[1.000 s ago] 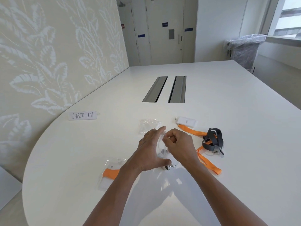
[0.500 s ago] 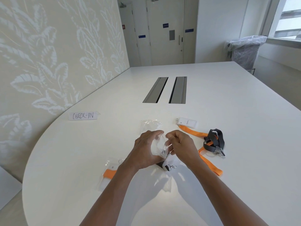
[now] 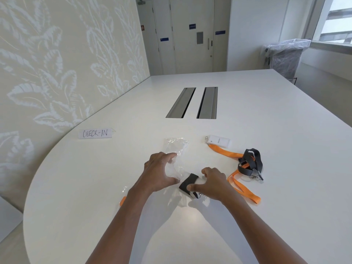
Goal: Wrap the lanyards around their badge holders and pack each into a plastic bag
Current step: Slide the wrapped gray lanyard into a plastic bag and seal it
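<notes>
Hands [image 3: 187,177] on bag [image 3: 176,169], wrapped bundle [image 3: 187,183]

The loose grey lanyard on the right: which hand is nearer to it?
Right. The right hand sits just left of the grey lanyard, not touching it; the left hand is farther left, holding a clear plastic bag.

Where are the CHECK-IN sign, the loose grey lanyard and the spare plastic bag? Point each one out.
CHECK-IN sign [image 3: 95,133]: head view, middle of the lettering.
Grey lanyard [image 3: 251,162]: head view, on the bundled strap.
Spare plastic bag [image 3: 176,145]: head view, centre of the crinkled film.
</notes>
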The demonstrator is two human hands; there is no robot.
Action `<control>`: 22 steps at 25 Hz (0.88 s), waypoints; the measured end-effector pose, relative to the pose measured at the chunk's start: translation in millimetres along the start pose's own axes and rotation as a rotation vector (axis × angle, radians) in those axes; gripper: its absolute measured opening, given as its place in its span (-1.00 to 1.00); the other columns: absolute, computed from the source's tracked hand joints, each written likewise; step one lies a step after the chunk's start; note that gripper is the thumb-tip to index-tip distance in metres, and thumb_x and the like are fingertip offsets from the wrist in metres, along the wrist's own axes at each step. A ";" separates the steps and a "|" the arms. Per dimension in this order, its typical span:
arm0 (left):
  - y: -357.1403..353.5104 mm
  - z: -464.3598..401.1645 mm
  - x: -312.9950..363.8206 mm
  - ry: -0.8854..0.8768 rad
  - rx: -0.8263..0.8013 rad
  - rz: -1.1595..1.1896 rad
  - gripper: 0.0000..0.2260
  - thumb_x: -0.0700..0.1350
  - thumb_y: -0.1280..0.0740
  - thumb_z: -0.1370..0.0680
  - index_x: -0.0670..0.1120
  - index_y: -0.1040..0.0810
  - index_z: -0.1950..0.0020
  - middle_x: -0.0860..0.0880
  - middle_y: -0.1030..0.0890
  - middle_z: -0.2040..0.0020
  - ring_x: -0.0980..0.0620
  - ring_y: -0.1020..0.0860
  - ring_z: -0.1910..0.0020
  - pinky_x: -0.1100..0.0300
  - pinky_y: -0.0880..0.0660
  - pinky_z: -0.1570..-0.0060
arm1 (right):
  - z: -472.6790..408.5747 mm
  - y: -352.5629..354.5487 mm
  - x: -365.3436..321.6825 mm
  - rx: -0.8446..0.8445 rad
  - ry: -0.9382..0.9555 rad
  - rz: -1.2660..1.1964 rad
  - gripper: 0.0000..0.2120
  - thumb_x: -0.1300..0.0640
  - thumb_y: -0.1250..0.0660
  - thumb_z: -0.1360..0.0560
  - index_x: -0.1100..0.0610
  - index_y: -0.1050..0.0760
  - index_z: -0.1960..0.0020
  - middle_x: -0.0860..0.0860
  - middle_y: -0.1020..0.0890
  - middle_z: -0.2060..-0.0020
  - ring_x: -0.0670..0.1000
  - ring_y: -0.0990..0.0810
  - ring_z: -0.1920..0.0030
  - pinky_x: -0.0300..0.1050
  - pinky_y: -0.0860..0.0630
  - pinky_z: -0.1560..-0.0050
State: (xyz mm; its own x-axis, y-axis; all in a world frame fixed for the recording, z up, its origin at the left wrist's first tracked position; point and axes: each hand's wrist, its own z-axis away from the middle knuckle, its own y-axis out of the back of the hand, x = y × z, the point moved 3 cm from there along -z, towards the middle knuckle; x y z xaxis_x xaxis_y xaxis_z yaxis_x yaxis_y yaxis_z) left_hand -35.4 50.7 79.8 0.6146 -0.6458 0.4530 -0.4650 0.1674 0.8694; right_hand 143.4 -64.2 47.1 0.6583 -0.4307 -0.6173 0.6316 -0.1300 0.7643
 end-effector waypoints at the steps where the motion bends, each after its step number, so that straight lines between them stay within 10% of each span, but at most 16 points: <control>1: 0.0 -0.3 -0.9 0.002 -0.002 -0.007 -0.24 0.09 -0.57 -0.34 0.19 -0.35 -0.48 0.24 -0.42 -0.13 0.14 -0.27 -0.34 0.16 -0.20 -0.27 | 1.2 -3.5 -1.5 -0.020 0.016 0.063 -0.07 -0.36 -0.50 -0.29 0.11 -0.31 -0.47 0.06 -0.42 -0.33 0.12 -0.34 -0.32 -0.07 -0.36 -0.07; 22: -15.1 3.7 -0.5 0.029 -0.250 -0.096 -0.32 0.08 -0.54 -0.33 0.17 -0.42 -0.42 0.19 -0.46 -0.23 0.09 -0.39 -0.29 0.04 -0.28 -0.33 | -23.7 -1.7 -16.8 -0.042 -0.120 0.066 -0.57 -0.10 -0.53 -0.33 0.15 -0.54 -0.03 0.07 -0.62 0.00 0.14 -0.46 -0.15 0.03 -0.46 -0.08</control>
State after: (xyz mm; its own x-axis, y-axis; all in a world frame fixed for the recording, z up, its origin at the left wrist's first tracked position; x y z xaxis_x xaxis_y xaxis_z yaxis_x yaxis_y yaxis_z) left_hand -31.0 45.8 65.7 0.6681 -0.6463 0.3687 -0.2346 0.2874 0.9287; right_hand 141.0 -35.5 51.8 0.6469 -0.5414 -0.5370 0.6069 -0.0609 0.7925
